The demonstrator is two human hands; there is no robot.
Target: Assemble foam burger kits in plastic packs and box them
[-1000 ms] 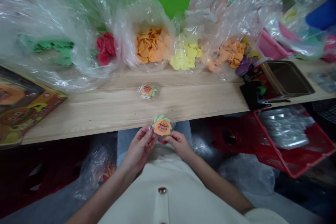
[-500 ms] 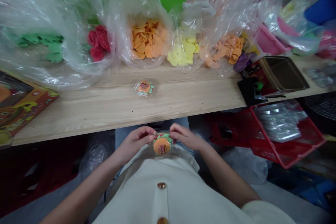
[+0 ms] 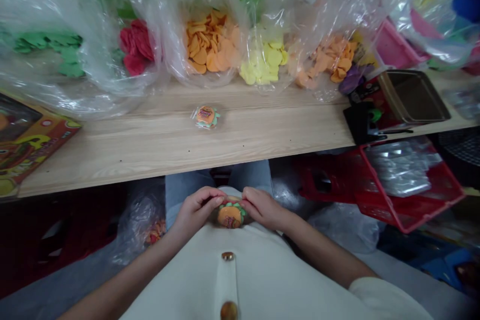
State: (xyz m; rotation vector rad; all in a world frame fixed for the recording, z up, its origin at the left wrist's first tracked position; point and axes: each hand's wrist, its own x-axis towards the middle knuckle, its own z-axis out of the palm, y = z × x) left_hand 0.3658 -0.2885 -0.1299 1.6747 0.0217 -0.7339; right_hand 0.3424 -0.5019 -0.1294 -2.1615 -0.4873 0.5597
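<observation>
Close to my body, below the table edge, I hold a gummy burger in a clear wrapper (image 3: 230,216) between both hands. It has an orange top with small printing and a green frilled layer behind. My left hand (image 3: 202,206) pinches its left side, thumb against fingers. On the opposite side my right hand (image 3: 263,207) is closed on the wrapper's edge. A second wrapped gummy burger (image 3: 206,116) lies on the wooden table (image 3: 157,147) ahead of me, apart from both hands.
Along the back stand clear bags with green pieces (image 3: 71,55), red pieces (image 3: 137,47), orange discs (image 3: 212,42) and yellow pieces (image 3: 264,62). A printed box (image 3: 41,145) sits at left. At right are a brown-rimmed tub (image 3: 408,97) and a red crate (image 3: 408,215) holding clear packaging.
The view has shifted slightly. My hands have drawn in closer around the wrapped gummy burger, and the right fingers now curl more over its edge. The burger on the table stays put.
</observation>
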